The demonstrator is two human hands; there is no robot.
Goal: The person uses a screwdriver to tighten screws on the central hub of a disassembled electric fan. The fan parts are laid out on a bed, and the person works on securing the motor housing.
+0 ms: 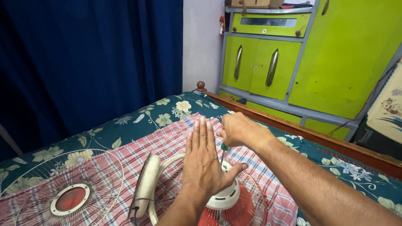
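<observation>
- Worked on a bed [138,121] spread with a dark green floral sheet, with a pink-and-white checked cloth [167,144] laid over the middle of it.
- Backed by a deep blue curtain [83,58] on the left and a white wall strip beside it.
- Flanked on the right by a lime-green cupboard [335,54] with grey framing and metal handles, just beyond the wooden bed rail [301,132].
- Lay flat at lower left: a detached wire fan guard [63,188] with a red centre disc, resting on the checked cloth.
- Sat near the bottom centre: the fan body, white motor housing [226,196] over red blades [238,215], inside the rear wire grille, with a cream stand piece [144,186] just beside it.
- Left hand [205,161] pressed flat and fully open, fingers straight, palm down on the motor housing, hiding most of it.
- Right hand [238,130] closed in a fist around the green handle of a screwdriver [224,148], shaft pointing down at the housing, just behind the left hand's fingers.
</observation>
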